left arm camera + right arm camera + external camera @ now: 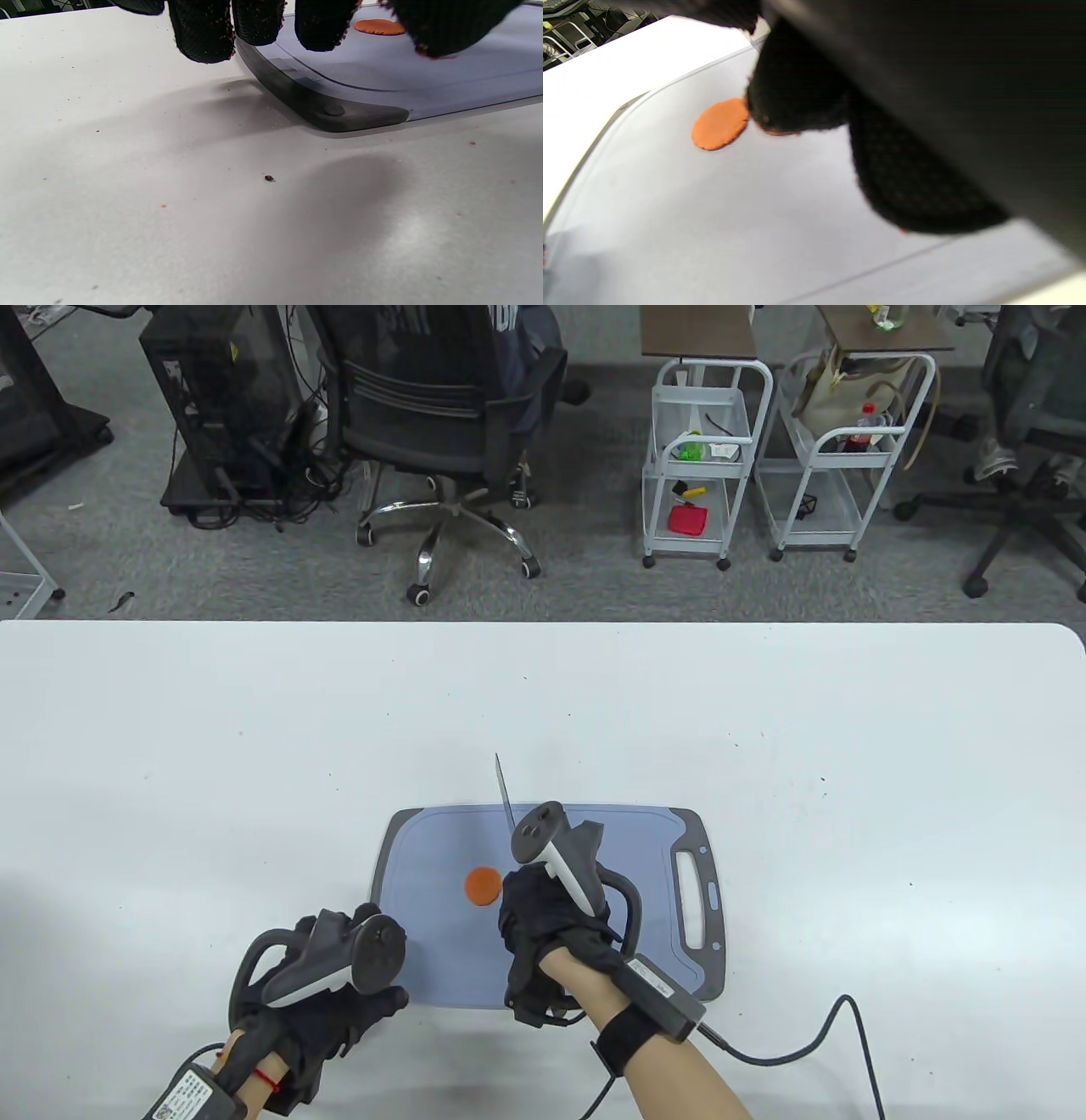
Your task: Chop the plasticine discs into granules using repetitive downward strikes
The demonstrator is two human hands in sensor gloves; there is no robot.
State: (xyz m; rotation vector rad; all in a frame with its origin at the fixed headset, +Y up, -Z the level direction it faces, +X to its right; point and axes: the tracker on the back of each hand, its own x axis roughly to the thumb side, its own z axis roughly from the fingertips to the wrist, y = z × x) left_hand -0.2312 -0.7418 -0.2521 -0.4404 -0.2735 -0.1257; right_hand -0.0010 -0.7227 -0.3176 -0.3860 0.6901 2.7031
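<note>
1. Office floor with grey carpet is seen behind the white table [254, 746]; a black office chair [441, 398] and two white wire trolleys [704, 466] are parked beyond the far edge.
2. A blue-grey cutting board [441, 848] with dark grey rim and a handle slot on its right end is laid flat on the table, near the front edge, roughly centred.
3. One orange plasticine disc [484, 886] is located flat on the board, left of centre. It is seen uncut, round, intact. The same disc is visible in the left wrist view [379, 27] and the right wrist view [720, 123].
4. The right hand [551, 933] is positioned over the board, just right of the disc, and is clenched around a knife [505, 797]. Only the blade is shown, raised and pointing away from the person, its tip past the board's far edge in the table view. The handle is hidden by the glove and tracker.
5. The left hand [331, 993] is held at the board's near-left corner, nothing grasped. In the left wrist view its fingertips [203, 34] hang down uncurled above the board's dark corner; contact with the board cannot be confirmed.
6. Orange crumbs are noted stuck to the left glove's fingertips, and small specks are scattered on the table by the board corner [331, 112].
7. A black cable [814, 1035] is run from the right wrist across the table to the front edge.
</note>
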